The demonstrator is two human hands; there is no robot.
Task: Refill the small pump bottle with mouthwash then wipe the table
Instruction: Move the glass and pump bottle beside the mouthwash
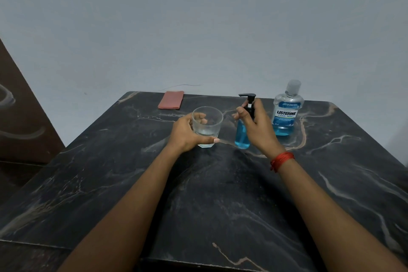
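A small pump bottle (242, 136) holding blue liquid, with a black pump head, stands upright at the table's centre. My right hand (257, 126) wraps around its neck and upper body. Left of it stands a clear glass tumbler (207, 125), which looks nearly empty; my left hand (187, 132) grips it from the left side. A large Listerine mouthwash bottle (287, 110), capped and low on blue liquid, stands upright to the right, behind my right hand. A folded pink cloth (171, 100) lies flat near the table's far edge.
The dark marble table (209, 205) reaches to a plain grey wall behind. A brown wooden panel (19, 106) stands at the left beyond the table's edge. A red thread band circles my right wrist (282, 160).
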